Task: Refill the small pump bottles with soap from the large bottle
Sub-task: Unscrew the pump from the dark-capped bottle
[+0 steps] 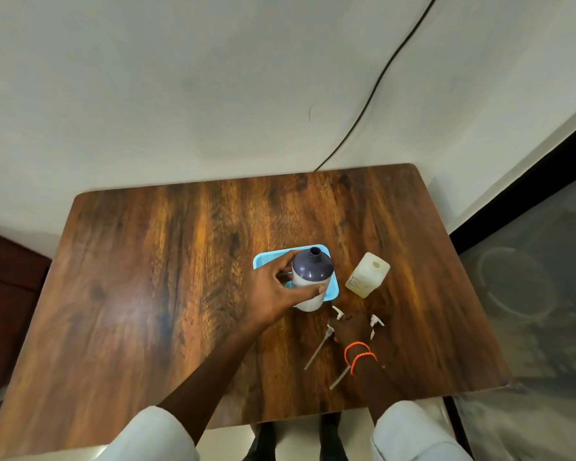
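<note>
- Fingers of the left hand (273, 291) are curled round the large bottle (310, 281), thumb on its near side and the other fingers round its far side, gripping the white body just below the dark shoulder.
- The large bottle stands upright over the blue tray (331, 291), its dark domed top ending in an open neck with no cap on it; whether its base rests on the tray or is lifted just clear of it cannot be told.
- The blue tray lies flat on the wooden counter (147, 277), right of the counter's middle, and is mostly hidden by the bottle and the hand.
- A small pale bottle (368, 275) stands just to the right of the tray, apart from it, with its round mouth open and no pump in it.
- The right hand (351, 329) lies low on the counter nearer the front edge, in front of the tray and the small bottle; it is dark against the wood and how its fingers lie, or whether they hold anything, cannot be told.
- Two orange bands (359, 356) circle the right wrist.
- Three white pump heads (339, 312) with their thin dip tubes lie loose on the counter around the right hand: one just ahead of it, one to its left with the tube pointing toward the front edge, one to its right.
- A dark cable (379, 74) runs down the pale wall to the counter's far edge.
- White sleeves (160, 434) cover both upper arms at the bottom of the view.
</note>
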